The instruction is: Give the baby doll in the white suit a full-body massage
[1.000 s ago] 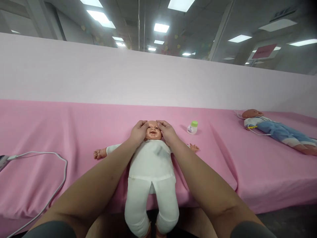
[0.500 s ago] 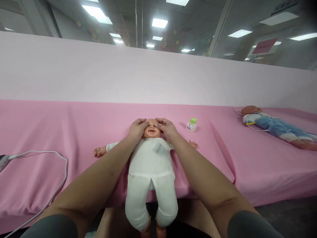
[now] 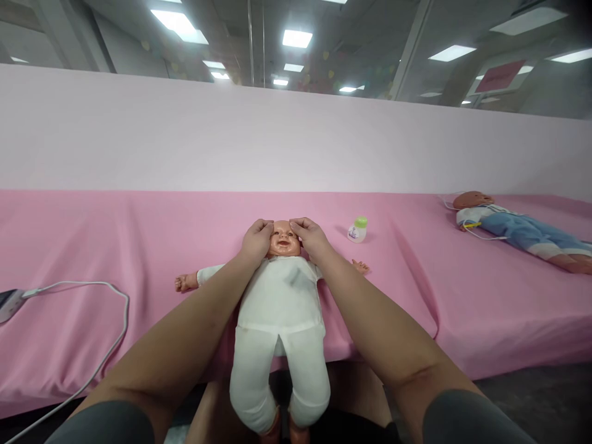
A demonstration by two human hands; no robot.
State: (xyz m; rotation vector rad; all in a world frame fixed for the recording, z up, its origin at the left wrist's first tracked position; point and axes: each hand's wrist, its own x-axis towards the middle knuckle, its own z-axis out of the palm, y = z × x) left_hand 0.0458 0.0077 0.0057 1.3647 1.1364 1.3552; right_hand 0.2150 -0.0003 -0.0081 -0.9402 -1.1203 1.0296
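A baby doll point(image 3: 282, 296) in a white top and trousers lies on its back on the pink sheet, its legs hanging over the front edge. My left hand point(image 3: 256, 240) cups one side of the doll's head, thumb near the temple. On the opposite side my right hand point(image 3: 313, 237) holds the head, its thumb by the brow. The doll's face shows between both hands, eyes and open mouth visible. Most of my fingers are curled around the head and partly hidden. Its arms are spread out to both sides beneath my forearms.
A small bottle with a green cap point(image 3: 357, 229) stands right of the doll. Another doll in blue trousers point(image 3: 518, 228) lies at the far right with thin tubing. A power strip point(image 3: 10, 305) with a white cable point(image 3: 124, 308) lies at left. A white wall point(image 3: 185, 135) rises behind.
Both thumbs have moved outward from around the doll's eyes to the temples, uncovering the eyes. My hands remain on its head. The view has shifted slightly.
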